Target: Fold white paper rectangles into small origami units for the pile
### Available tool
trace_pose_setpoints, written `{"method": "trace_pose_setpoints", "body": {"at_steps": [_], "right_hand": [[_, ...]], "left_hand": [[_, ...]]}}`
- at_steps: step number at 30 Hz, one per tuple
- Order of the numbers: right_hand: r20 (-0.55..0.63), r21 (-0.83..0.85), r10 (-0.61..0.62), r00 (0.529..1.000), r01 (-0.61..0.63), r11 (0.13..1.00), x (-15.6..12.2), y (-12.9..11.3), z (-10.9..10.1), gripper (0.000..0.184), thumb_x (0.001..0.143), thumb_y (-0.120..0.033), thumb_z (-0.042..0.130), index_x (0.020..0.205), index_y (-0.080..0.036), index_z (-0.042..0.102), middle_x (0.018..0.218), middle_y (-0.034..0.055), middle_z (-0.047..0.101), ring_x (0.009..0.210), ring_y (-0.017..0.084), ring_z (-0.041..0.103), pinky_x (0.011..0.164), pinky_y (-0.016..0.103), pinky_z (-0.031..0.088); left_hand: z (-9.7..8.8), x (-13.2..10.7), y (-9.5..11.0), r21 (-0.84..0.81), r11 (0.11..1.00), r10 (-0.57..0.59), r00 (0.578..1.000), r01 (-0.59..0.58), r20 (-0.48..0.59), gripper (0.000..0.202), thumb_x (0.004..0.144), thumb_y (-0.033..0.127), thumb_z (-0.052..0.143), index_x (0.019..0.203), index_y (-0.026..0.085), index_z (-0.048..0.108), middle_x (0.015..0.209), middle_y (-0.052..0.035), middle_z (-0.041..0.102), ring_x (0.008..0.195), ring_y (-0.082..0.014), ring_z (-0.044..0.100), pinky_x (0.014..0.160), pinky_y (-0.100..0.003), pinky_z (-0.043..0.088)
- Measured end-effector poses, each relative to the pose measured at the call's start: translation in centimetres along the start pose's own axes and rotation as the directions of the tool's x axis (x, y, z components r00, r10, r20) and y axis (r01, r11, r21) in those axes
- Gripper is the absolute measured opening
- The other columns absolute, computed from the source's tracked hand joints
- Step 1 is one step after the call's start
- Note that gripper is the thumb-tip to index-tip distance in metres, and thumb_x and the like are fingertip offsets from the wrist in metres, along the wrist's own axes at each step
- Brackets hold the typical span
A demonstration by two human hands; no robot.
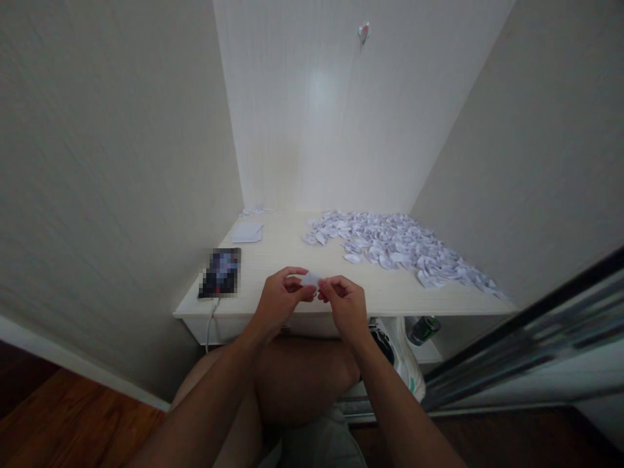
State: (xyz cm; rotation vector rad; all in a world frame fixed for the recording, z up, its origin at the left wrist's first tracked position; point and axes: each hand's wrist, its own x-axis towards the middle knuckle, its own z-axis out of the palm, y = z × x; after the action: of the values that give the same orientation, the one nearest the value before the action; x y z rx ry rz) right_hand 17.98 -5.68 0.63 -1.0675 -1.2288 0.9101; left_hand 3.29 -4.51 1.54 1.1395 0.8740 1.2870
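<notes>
A small piece of white paper (311, 279) is held between my two hands, just above the front edge of the desk (273, 286). My left hand (284, 294) pinches its left side with thumb and fingers. On the other side, my right hand (342, 299) grips the paper's right edge between thumb and forefinger. Whether the paper is folded is too small to tell. A large heap of folded white paper pieces (390, 240) spreads over the right and back of the desk. At the back left lies a short stack of flat white paper sheets (247, 232).
A phone or tablet (220, 273), partly pixelated, rests at the desk's left with a white cable (210, 325) hanging down. More paper bits (256, 211) lie in the far left corner. Below the desk are a dark can (423, 330) and a white bag (407, 364). Walls enclose both sides.
</notes>
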Motion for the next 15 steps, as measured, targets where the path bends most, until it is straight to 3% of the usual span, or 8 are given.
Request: {"method": "trace_pose_setpoints", "body": {"at_steps": [5,9,11,15], "right_hand": [[0.094,0.029,-0.106,0.990,0.104,0.994,0.1,-0.3,-0.7,0.019,0.080,-0.033,0.073,0.094,-0.022,0.066,0.081,0.0019,0.068,0.068,0.015,0.063,0.061,0.027,0.049],[0.321,-0.132,-0.252,0.913,0.306,0.943,0.4,-1.5,-2.2,0.012,0.086,-0.027,0.066,0.096,-0.024,0.072,0.095,0.0051,0.071,0.082,0.017,0.065,0.072,0.031,0.051],[0.376,-0.177,-0.281,0.883,0.366,0.914,0.5,-2.0,-2.9,0.012,0.086,-0.025,0.066,0.094,-0.025,0.074,0.095,0.0055,0.072,0.082,0.018,0.064,0.072,0.032,0.051],[0.362,-0.183,-0.292,0.885,0.374,0.909,0.8,-2.7,-4.1,0.009,0.083,-0.027,0.070,0.090,-0.024,0.076,0.090,0.0048,0.073,0.079,0.018,0.064,0.072,0.033,0.052]], "left_hand": [[-0.1,-0.1,0.5,-0.021,1.000,-0.005,1.000,0.006,0.027,0.047,0.057,0.030,0.088,0.087,0.018,0.054,0.066,-0.0016,0.072,0.057,-0.0162,0.068,0.058,-0.029,0.056],[-0.2,-0.3,0.9,-0.023,1.000,0.014,0.993,-0.011,0.115,0.048,0.059,0.031,0.088,0.082,0.021,0.047,0.064,0.0022,0.070,0.057,-0.0146,0.067,0.059,-0.027,0.055],[-0.2,-0.4,1.1,-0.001,0.998,0.064,0.986,-0.065,0.151,0.043,0.062,0.032,0.087,0.081,0.021,0.049,0.065,0.0025,0.069,0.058,-0.0140,0.067,0.060,-0.027,0.055],[-0.3,-0.7,1.3,0.115,0.972,0.184,0.968,-0.206,0.171,0.030,0.069,0.033,0.082,0.087,0.019,0.063,0.070,-0.0008,0.070,0.063,-0.0170,0.069,0.062,-0.029,0.055]]}}
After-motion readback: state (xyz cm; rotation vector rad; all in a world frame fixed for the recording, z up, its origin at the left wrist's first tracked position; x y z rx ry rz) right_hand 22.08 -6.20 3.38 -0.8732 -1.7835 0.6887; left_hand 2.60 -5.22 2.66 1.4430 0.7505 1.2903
